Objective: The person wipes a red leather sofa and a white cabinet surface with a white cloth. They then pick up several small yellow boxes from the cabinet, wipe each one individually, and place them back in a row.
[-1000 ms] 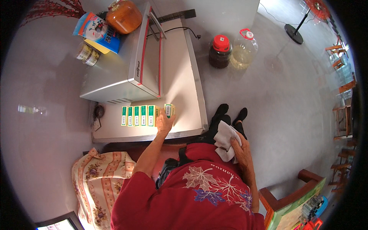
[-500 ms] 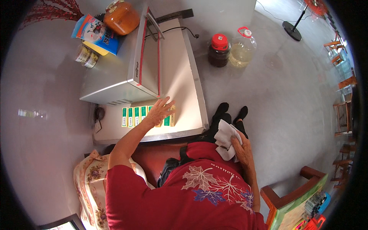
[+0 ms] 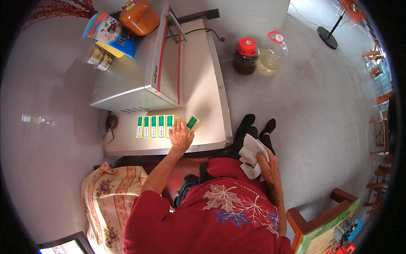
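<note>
Several narrow green and yellow boxes [image 3: 153, 127] stand in a row on the pale tabletop [image 3: 207, 95]. At the row's right end, my left hand [image 3: 181, 137] has its fingers bent down against the boxes. One tilted box [image 3: 193, 122] sits apart from the row, its near end between my thumb and forefinger; the hand hides part of it. My right hand [image 3: 270, 167] rests by my lap, closed around a crumpled whitish cloth [image 3: 251, 153].
Behind the boxes stands a silver oven-like appliance [image 3: 131, 89], with an orange jar [image 3: 139, 17], a blue bag [image 3: 111, 34] and small jars [image 3: 99, 58] on top. A red-lidded jar [image 3: 246, 57] and a clear jug [image 3: 272, 55] stand on the floor. A flowered cloth [image 3: 112, 190] hangs at left.
My left hand has come down and slightly right, from above the row onto the boxes. The rightmost box is now tilted. My right hand still holds the cloth.
</note>
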Available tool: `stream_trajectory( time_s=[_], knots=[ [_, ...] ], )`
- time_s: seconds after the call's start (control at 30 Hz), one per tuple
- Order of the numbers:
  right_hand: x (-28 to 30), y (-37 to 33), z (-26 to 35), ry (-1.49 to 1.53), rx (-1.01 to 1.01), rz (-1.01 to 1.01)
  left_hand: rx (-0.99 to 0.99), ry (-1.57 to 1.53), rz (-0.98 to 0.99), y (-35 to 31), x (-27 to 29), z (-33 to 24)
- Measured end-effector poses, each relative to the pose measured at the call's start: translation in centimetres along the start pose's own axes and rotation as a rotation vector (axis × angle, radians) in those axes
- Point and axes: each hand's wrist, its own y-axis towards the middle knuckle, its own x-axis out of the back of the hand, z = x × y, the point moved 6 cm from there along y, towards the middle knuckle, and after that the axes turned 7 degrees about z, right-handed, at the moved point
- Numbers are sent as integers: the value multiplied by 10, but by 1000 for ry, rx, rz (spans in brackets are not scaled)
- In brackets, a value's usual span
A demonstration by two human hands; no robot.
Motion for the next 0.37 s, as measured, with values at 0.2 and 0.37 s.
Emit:
stream_trajectory(
  time_s=[0.2, 0.37],
  knots=[
    [0, 2, 6, -64, -54, 11, 373, 37, -92, -10, -2, 26],
    [-3, 11, 4, -34, -51, 29, 444, 109, -149, -6, -6, 30]
  ],
)
